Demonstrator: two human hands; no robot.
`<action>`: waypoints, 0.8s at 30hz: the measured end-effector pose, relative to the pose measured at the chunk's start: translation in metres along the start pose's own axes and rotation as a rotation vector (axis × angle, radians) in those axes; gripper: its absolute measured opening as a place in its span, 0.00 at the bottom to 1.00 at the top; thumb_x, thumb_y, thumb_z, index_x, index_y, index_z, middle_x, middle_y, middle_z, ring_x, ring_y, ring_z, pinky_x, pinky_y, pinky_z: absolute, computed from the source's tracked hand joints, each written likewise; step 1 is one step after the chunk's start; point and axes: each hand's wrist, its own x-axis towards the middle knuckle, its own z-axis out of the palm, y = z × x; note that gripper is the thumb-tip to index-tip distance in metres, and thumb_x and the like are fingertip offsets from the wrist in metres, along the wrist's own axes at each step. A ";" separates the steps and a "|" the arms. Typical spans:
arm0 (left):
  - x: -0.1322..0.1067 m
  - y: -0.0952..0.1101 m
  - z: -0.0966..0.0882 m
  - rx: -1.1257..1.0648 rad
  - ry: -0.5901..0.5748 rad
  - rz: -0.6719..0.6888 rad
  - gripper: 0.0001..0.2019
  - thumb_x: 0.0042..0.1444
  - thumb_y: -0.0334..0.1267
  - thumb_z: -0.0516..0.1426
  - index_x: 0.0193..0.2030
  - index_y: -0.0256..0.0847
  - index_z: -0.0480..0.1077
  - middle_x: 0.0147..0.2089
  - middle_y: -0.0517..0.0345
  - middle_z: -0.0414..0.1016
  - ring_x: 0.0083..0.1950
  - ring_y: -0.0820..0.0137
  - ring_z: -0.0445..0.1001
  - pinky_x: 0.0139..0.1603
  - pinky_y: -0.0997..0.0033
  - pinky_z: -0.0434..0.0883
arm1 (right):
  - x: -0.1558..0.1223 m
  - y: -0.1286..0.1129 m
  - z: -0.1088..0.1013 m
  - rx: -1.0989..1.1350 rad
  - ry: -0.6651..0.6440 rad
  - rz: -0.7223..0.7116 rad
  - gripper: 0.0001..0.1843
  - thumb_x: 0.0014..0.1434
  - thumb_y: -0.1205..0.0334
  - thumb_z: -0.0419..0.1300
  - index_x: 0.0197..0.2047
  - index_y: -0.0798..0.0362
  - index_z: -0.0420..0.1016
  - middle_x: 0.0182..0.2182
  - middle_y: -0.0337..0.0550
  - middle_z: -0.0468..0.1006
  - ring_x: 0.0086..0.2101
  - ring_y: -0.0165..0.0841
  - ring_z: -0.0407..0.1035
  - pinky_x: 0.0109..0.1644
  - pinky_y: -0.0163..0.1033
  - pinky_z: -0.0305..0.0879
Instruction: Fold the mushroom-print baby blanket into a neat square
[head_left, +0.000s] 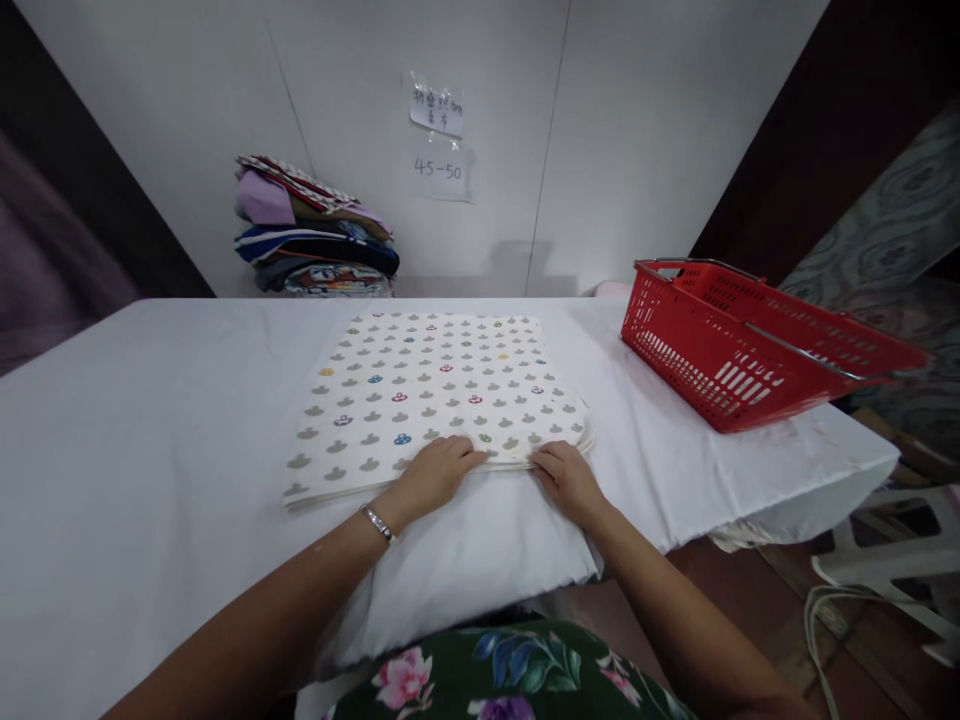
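A white cloth [442,390], printed with grey mushroom-like shapes and a few coloured ones, lies folded in layers on the table. My left hand [435,472] is at the middle of its near edge, with the fingers curled onto the fabric. To the right, my right hand [564,478] pinches the same edge close to the near right corner. Both thumbs point inward, and a short stretch of layered edge shows between them. The fingertips are partly hidden against the cloth. A silver bracelet [377,524] circles my left wrist.
A white sheet [187,450] covers the table. At the back left, several folded fabrics [315,235] are stacked against the wall. A red plastic basket [720,350] with metal handles stands at the right edge. Paper signs [439,170] hang on the wall; a white stool [892,550] stands lower right.
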 end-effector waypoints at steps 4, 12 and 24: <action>0.004 0.004 0.001 0.018 0.008 -0.027 0.14 0.61 0.29 0.47 0.49 0.44 0.68 0.42 0.57 0.69 0.40 0.68 0.67 0.40 0.67 0.62 | 0.000 0.001 0.001 -0.001 0.008 -0.002 0.10 0.62 0.65 0.53 0.43 0.53 0.73 0.37 0.47 0.73 0.38 0.37 0.65 0.42 0.43 0.62; 0.012 -0.002 0.008 0.080 0.003 -0.003 0.11 0.60 0.28 0.47 0.42 0.40 0.69 0.40 0.54 0.71 0.41 0.66 0.68 0.40 0.65 0.62 | 0.002 -0.001 -0.002 -0.009 -0.002 -0.004 0.10 0.63 0.64 0.52 0.43 0.52 0.74 0.37 0.47 0.74 0.38 0.37 0.66 0.42 0.42 0.63; 0.000 0.011 -0.001 -0.065 0.020 -0.077 0.15 0.62 0.32 0.44 0.43 0.39 0.71 0.39 0.53 0.70 0.40 0.67 0.66 0.39 0.67 0.64 | 0.002 -0.001 -0.002 0.003 -0.002 0.000 0.10 0.62 0.65 0.52 0.43 0.52 0.74 0.37 0.48 0.73 0.38 0.37 0.65 0.41 0.43 0.63</action>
